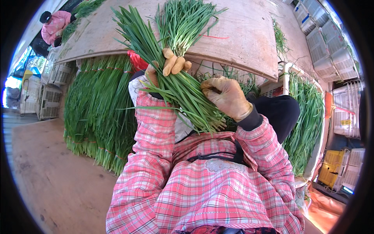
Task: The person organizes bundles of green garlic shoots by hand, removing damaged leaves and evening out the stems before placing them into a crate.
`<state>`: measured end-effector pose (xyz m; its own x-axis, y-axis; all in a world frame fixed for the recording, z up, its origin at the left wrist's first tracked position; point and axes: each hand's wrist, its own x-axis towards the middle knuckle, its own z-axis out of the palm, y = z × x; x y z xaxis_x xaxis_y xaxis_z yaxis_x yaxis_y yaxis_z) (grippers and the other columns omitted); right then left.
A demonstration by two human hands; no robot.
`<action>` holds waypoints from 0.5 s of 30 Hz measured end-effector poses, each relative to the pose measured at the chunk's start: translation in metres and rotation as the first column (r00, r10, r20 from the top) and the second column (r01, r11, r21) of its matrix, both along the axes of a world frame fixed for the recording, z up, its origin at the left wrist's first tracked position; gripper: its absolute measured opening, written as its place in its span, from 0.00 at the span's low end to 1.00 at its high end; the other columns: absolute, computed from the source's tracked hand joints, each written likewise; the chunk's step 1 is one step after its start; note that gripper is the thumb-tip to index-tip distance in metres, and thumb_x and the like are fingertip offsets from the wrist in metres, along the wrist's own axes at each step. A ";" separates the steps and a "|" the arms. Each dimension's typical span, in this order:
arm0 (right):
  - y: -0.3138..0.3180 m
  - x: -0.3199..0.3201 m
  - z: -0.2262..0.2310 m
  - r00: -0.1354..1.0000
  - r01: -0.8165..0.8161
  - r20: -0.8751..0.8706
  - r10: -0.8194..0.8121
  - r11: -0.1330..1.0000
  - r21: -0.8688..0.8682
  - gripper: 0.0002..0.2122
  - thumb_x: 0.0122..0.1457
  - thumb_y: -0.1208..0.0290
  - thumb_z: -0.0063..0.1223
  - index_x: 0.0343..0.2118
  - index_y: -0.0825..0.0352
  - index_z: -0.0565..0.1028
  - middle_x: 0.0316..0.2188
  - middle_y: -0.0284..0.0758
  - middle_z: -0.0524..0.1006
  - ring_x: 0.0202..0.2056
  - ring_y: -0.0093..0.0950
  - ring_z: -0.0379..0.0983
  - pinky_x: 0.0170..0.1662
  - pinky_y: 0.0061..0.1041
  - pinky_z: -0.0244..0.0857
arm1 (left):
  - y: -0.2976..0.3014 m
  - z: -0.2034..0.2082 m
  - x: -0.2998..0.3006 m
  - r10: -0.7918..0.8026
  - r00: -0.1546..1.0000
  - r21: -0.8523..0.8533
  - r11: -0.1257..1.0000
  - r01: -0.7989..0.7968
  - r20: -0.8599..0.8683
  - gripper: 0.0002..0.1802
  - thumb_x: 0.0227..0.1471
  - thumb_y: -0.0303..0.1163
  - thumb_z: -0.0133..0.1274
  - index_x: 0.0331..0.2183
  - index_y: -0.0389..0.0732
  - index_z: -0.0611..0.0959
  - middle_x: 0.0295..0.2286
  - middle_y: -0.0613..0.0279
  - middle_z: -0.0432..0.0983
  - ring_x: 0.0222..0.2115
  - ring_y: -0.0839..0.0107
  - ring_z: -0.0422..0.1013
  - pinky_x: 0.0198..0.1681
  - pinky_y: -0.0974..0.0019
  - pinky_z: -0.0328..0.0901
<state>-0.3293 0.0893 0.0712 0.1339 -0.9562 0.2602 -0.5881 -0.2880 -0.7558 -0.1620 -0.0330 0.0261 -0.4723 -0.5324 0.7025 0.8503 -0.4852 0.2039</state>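
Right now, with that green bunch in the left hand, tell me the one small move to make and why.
I'd probably use the right hand to tidy the loose blades: they stick out leftward from the held bunch, the left hand has its grip around that bunch, and the right hand's bent fingers are close at its edge.

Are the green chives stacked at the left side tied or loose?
Tied: red bands cross the stacked chives near both ends.

Slim-leaved long plant bundle (187, 87), deep green; thin rubbery gloves (228, 97), tan; long-sleeved cloth smock (210, 191), pink-and-white plaid with dark lines; flat wooden board (245, 33), pinkish brown; slatted plastic crate (329, 168), yellow.
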 end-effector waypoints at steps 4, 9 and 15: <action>-0.002 0.017 0.001 0.999 0.035 -0.016 -0.036 0.996 -0.081 0.12 0.48 0.69 0.57 0.35 0.65 0.75 0.27 0.42 0.75 0.30 0.40 0.73 0.33 0.35 0.67 | -0.001 -0.004 -0.006 0.053 0.997 0.030 0.998 -0.051 -0.055 0.20 0.54 0.43 0.47 0.43 0.38 0.73 0.20 0.74 0.70 0.31 0.74 0.63 0.60 0.50 0.49; -0.004 0.025 0.010 0.983 0.070 -0.151 -0.101 0.978 -0.198 0.17 0.46 0.66 0.59 0.40 0.64 0.72 0.30 0.40 0.72 0.29 0.39 0.72 0.32 0.35 0.66 | -0.002 -0.005 -0.010 0.098 0.994 -0.006 0.995 -0.098 -0.040 0.18 0.54 0.43 0.48 0.41 0.42 0.72 0.24 0.76 0.71 0.40 0.72 0.64 0.61 0.44 0.42; -0.014 0.029 0.006 0.961 -0.029 -0.261 -0.089 0.909 -0.417 0.13 0.46 0.69 0.57 0.36 0.64 0.72 0.28 0.41 0.72 0.28 0.38 0.72 0.28 0.35 0.66 | -0.001 -0.008 -0.006 0.122 0.987 -0.042 0.992 -0.119 0.100 0.19 0.52 0.46 0.51 0.41 0.46 0.70 0.28 0.79 0.72 0.43 0.72 0.63 0.62 0.41 0.38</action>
